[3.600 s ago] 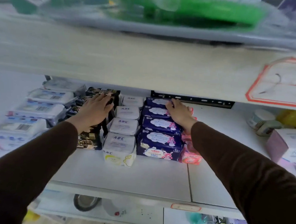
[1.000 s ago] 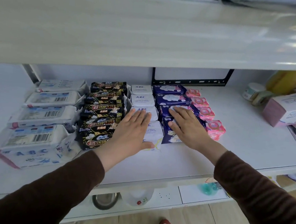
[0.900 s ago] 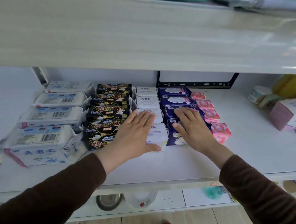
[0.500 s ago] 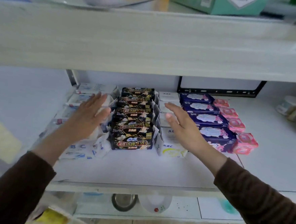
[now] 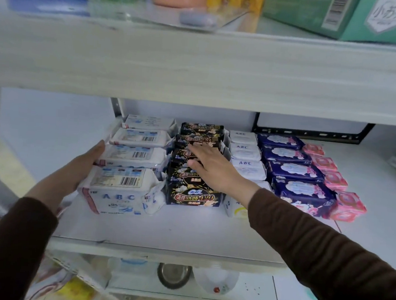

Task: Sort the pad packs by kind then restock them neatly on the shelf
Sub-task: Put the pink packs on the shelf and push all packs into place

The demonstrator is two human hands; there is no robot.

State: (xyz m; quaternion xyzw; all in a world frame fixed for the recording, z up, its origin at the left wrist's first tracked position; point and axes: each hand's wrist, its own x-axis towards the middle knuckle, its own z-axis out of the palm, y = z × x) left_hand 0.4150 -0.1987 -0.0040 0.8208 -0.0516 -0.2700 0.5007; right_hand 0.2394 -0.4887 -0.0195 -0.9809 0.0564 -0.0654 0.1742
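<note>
The packs are already sorted into five front-to-back rows on the white laminate shelf [image 5: 186, 231]: large white soft-plastic ABC packs [image 5: 119, 189], black packs with gold print [image 5: 195, 196], small white ABC packs [image 5: 246, 148], dark blue packs with cloud print [image 5: 294, 169] and small pink packs [image 5: 329, 179]. The step in hand appears to be squaring up the rows. The left hand [image 5: 78, 169] is laid against the outer side of the large white row, fingers extended. The right hand [image 5: 214, 167] is rested flat on the black row, fingers spread, nothing gripped. A gentle inward push and an even front edge seem called for next. A pale wooden shelf board [image 5: 198, 63] above carries blurred goods; tiled floor [image 5: 283, 294] is seen below.
</note>
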